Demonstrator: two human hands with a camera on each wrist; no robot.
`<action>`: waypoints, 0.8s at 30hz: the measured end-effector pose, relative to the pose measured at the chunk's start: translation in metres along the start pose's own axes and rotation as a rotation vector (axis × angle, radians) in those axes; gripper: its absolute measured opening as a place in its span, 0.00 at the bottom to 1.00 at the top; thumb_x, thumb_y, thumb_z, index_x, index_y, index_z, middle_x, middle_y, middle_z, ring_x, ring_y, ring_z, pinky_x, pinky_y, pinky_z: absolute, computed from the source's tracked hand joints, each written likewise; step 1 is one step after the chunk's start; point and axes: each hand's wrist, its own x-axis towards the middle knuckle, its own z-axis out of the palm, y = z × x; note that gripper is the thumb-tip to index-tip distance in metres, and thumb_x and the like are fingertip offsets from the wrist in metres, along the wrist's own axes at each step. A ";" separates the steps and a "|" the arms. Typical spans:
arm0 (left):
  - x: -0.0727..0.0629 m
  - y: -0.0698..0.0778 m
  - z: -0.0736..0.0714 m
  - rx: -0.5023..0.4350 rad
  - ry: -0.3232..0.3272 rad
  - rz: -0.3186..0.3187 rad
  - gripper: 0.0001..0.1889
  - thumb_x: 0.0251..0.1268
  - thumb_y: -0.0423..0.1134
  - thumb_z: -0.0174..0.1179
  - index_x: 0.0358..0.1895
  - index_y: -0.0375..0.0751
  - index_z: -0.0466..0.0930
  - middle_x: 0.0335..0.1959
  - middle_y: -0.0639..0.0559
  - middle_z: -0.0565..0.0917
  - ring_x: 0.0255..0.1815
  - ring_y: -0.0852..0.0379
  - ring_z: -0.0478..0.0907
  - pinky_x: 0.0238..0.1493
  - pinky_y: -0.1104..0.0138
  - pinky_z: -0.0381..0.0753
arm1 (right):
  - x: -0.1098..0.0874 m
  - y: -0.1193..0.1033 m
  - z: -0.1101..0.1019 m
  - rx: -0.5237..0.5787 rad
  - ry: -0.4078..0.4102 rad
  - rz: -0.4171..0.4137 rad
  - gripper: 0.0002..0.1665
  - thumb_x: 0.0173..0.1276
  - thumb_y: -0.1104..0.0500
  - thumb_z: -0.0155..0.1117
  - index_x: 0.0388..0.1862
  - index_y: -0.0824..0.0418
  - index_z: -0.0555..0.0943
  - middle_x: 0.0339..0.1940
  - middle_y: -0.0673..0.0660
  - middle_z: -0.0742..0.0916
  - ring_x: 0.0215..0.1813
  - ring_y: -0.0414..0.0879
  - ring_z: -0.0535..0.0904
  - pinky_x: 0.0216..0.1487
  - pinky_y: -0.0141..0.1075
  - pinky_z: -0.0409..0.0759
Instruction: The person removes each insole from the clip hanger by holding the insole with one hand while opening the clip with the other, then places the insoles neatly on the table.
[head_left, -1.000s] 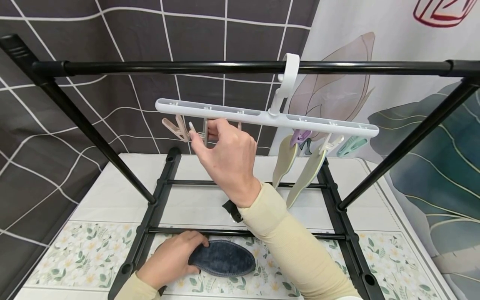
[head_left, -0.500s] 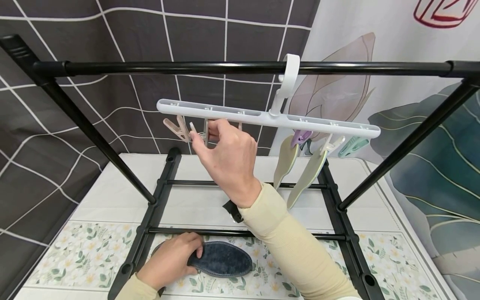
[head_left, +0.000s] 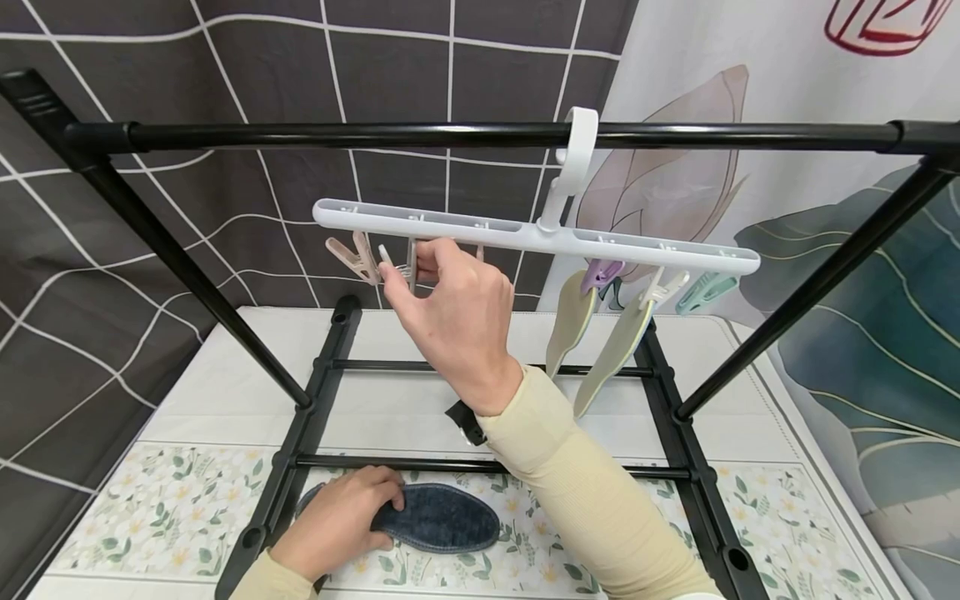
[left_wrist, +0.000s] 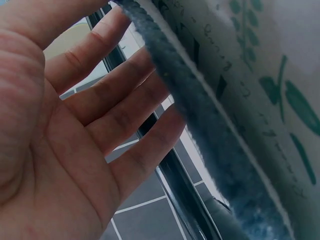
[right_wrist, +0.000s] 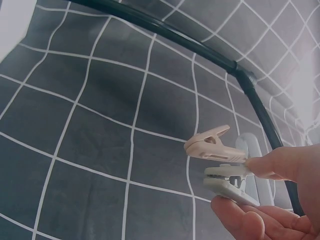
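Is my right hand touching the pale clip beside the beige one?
Touching. The right-wrist view shows it: your right hand pinches the pale clip, thumb against its upper arm, a fingertip under its lower one.

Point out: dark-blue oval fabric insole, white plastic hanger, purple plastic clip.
Dark-blue oval fabric insole (head_left: 441,518): head view, flat face.
White plastic hanger (head_left: 572,242): head view, bar.
Purple plastic clip (head_left: 602,272): head view, body.

"What sort of place is this?"
"Probably a home, a laundry-drying corner: a black clothes rack (head_left: 360,135) bears a white clip hanger (head_left: 536,237) with pale insoles (head_left: 615,358) pegged on it."
"And the furnishings?"
"Domestic too: a grid-patterned curtain (head_left: 390,83), a leaf-printed curtain (head_left: 885,308) beside it, and a flower-printed cloth (head_left: 180,508) spread below."
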 end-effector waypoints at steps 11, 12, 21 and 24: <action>0.000 0.001 0.000 0.000 -0.027 -0.011 0.17 0.39 0.45 0.83 0.33 0.52 0.85 0.49 0.53 0.84 0.47 0.52 0.81 0.43 0.57 0.84 | 0.000 0.001 0.001 0.004 0.003 -0.004 0.12 0.59 0.55 0.75 0.31 0.63 0.84 0.26 0.53 0.90 0.27 0.45 0.86 0.25 0.39 0.79; -0.001 0.001 -0.001 0.000 -0.029 -0.012 0.17 0.39 0.44 0.83 0.34 0.52 0.86 0.49 0.52 0.84 0.47 0.51 0.81 0.43 0.57 0.84 | 0.000 0.000 0.001 0.004 0.005 -0.004 0.12 0.59 0.55 0.75 0.31 0.63 0.83 0.25 0.53 0.90 0.27 0.45 0.86 0.25 0.39 0.79; -0.004 0.001 -0.001 -0.003 -0.007 -0.007 0.19 0.36 0.43 0.84 0.35 0.49 0.87 0.51 0.49 0.84 0.50 0.47 0.82 0.44 0.54 0.84 | 0.001 -0.001 0.002 0.018 0.018 -0.001 0.12 0.59 0.56 0.75 0.31 0.63 0.83 0.24 0.53 0.89 0.27 0.44 0.86 0.24 0.38 0.78; -0.005 0.001 -0.002 -0.007 0.000 -0.005 0.20 0.36 0.42 0.84 0.36 0.49 0.87 0.52 0.49 0.84 0.50 0.47 0.82 0.45 0.54 0.84 | 0.001 -0.001 0.002 0.026 0.024 0.000 0.12 0.59 0.56 0.75 0.31 0.63 0.83 0.24 0.52 0.89 0.28 0.43 0.86 0.24 0.37 0.78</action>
